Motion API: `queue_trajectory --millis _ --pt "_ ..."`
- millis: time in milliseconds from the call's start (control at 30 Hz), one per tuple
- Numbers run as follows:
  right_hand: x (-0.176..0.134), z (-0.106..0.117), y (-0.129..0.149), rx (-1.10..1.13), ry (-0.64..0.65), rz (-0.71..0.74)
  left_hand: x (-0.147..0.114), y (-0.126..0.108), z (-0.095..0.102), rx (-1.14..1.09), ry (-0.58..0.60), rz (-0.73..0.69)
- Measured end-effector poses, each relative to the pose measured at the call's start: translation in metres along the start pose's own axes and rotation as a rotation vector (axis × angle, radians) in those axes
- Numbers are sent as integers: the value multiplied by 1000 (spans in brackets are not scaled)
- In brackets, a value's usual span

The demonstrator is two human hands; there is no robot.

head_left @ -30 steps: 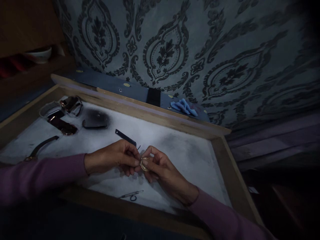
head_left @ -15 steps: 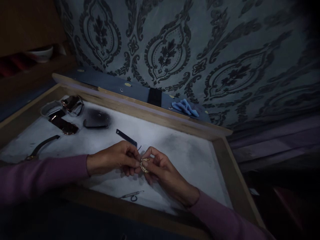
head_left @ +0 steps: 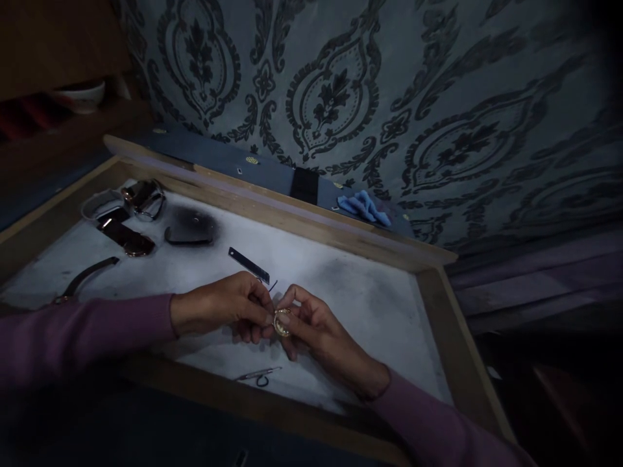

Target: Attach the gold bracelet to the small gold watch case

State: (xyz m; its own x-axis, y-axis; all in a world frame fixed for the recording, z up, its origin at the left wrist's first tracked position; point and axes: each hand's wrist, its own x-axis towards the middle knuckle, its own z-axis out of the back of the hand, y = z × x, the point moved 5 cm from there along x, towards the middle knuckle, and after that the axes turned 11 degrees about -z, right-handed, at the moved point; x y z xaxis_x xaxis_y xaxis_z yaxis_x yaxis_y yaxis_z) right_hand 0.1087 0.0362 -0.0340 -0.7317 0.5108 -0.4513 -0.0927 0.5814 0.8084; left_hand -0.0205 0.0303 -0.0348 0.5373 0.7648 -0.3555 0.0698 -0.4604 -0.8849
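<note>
A small round gold watch case (head_left: 281, 323) is held up above the white surface, between my two hands. My right hand (head_left: 316, 327) grips it from the right, the thumb across its face. At its left edge, my left hand (head_left: 243, 308) has thumb and fingertips pinched together, touching the case; whether something tiny is between them is hidden. Just behind the hands lies a flat dark blade-like strip (head_left: 249, 264), with a thin dark piece (head_left: 273, 285) beside it. A slim metal tool (head_left: 257, 373) and a small black loop (head_left: 263, 381) lie in front of the hands.
A wooden frame (head_left: 311, 214) rims the white work surface. On the left lie several watches (head_left: 139, 245), a dark strap (head_left: 90, 275) and a black pad (head_left: 189, 227). A blue cloth (head_left: 364, 206) rests behind the back rim, near the patterned wall.
The view has shifted slightly. Both hands keep their hold, and the gold watch case has turned a little, showing more of its face.
</note>
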Motion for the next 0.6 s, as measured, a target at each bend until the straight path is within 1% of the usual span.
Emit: queue_trajectory --millis 133,300,433,600 --pt "-1 -2 -1 -15 44 2 -1 -1 -1 -23 38 32" --pt "-1 -1 -2 -39 46 1 -2 -2 -2 -27 50 56" --pt "-1 -1 -2 -57 55 5 -3 -4 -3 -39 70 26" --pt "-1 0 0 -27 44 -5 -2 -3 -5 -49 96 -17"
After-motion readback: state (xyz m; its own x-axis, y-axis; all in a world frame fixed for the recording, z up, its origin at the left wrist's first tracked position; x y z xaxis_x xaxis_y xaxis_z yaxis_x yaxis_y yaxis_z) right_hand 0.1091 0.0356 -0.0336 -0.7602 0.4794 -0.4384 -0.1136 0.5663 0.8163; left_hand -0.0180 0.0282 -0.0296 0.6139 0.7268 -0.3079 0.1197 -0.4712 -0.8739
